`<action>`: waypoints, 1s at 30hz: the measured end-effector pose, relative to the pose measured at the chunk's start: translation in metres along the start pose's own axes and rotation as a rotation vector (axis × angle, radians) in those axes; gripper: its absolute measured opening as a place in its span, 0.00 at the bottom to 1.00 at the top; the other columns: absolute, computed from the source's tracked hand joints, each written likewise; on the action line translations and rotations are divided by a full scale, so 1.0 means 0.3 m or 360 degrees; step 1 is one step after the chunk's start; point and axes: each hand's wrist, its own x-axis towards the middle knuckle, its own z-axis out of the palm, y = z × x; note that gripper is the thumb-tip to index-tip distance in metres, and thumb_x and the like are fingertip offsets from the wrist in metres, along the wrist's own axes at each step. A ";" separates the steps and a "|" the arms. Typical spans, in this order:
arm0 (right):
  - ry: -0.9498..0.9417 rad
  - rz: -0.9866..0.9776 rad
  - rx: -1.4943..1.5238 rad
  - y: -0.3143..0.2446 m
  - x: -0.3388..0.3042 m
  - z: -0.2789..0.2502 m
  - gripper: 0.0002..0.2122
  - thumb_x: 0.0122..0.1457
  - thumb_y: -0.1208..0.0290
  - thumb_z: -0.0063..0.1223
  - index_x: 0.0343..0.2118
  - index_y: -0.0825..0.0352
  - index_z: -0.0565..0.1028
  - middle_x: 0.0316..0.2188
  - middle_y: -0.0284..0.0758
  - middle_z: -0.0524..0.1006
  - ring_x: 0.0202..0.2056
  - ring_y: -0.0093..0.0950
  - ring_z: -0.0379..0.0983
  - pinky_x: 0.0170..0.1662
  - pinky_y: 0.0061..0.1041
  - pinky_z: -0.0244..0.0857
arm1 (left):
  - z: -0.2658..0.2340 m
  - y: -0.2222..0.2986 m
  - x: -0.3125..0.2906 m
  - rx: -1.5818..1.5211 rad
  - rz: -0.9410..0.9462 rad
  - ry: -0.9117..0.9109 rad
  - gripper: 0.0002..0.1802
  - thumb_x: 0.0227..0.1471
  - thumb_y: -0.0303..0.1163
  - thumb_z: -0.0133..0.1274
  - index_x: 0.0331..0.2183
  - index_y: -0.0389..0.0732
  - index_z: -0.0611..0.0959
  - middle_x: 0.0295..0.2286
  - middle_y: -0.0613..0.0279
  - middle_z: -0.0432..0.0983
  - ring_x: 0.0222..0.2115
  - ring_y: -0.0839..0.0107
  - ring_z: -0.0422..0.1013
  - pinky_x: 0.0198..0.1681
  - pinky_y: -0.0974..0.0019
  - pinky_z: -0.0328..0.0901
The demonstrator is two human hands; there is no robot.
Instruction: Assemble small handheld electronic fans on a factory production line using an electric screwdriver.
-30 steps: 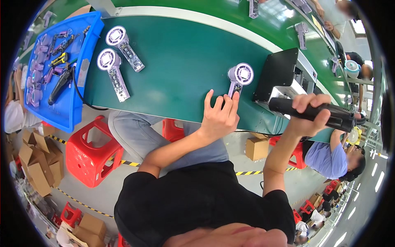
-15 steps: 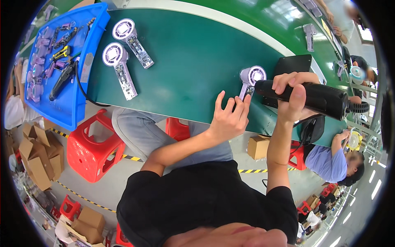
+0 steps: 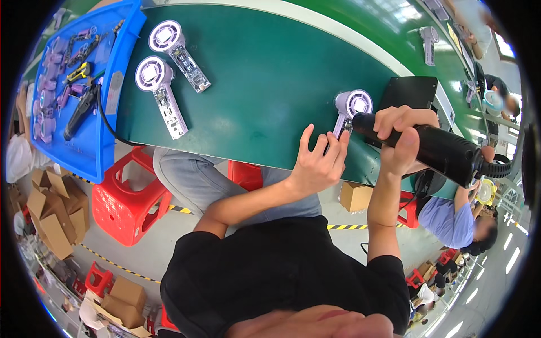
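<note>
A lilac handheld fan (image 3: pixel 360 103) lies on the green worktable with circuit parts showing in its handle. My left hand (image 3: pixel 322 163) is at the lower end of that handle, closed on it with some fingers raised; the thumb is hidden. My right hand (image 3: pixel 403 132) is wrapped round a thick black barrel-shaped tool (image 3: pixel 448 149) with a ribbed sleeve at its rear. The narrow front of the tool points at the fan's handle, just below the round head; whether it touches cannot be told. Two similar fans, an upper one (image 3: pixel 189 67) and a lower one (image 3: pixel 169 110), lie at the left.
A blue tray (image 3: pixel 115 93) at the left holds lilac parts, a yellow-and-black tool and a black corded tool (image 3: pixel 81 112). A black box (image 3: pixel 414 93) stands behind my right hand. Red stools (image 3: pixel 127 197) and cardboard boxes are below the table. A co-worker (image 3: pixel 448 219) sits at the right.
The fan under my hands, my left hand and the tool's tip have shifted slightly right. The tool's rear has dipped lower. The view has moved a little too.
</note>
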 end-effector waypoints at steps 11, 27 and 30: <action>0.0301 -0.0085 -0.0287 -0.172 -0.033 -0.143 0.17 0.60 0.56 0.46 0.31 0.68 0.63 0.16 0.36 0.65 0.17 0.28 0.63 0.24 0.30 0.63 | -0.100 -0.039 0.050 -0.0332 -0.0018 -0.0449 0.35 0.34 0.29 0.53 0.50 0.30 0.72 0.30 0.58 0.68 0.34 0.61 0.66 0.52 0.39 0.54; 0.0619 -0.0118 -0.0529 -0.228 -0.132 -0.411 0.29 0.55 0.45 0.55 0.31 0.73 0.64 0.23 0.37 0.66 0.16 0.30 0.67 0.20 0.30 0.65 | -0.056 -0.016 0.061 -0.0447 0.0228 -0.0358 0.26 0.39 0.34 0.63 0.44 0.42 0.79 0.43 0.56 0.70 0.42 0.60 0.67 0.51 0.49 0.60; 0.0707 -0.0057 -0.0571 -0.222 -0.145 -0.424 0.32 0.52 0.39 0.53 0.31 0.73 0.64 0.23 0.37 0.65 0.17 0.30 0.67 0.21 0.30 0.65 | -0.045 -0.017 0.055 -0.0406 0.0279 -0.0333 0.22 0.41 0.31 0.62 0.42 0.42 0.80 0.44 0.57 0.71 0.42 0.60 0.67 0.50 0.50 0.62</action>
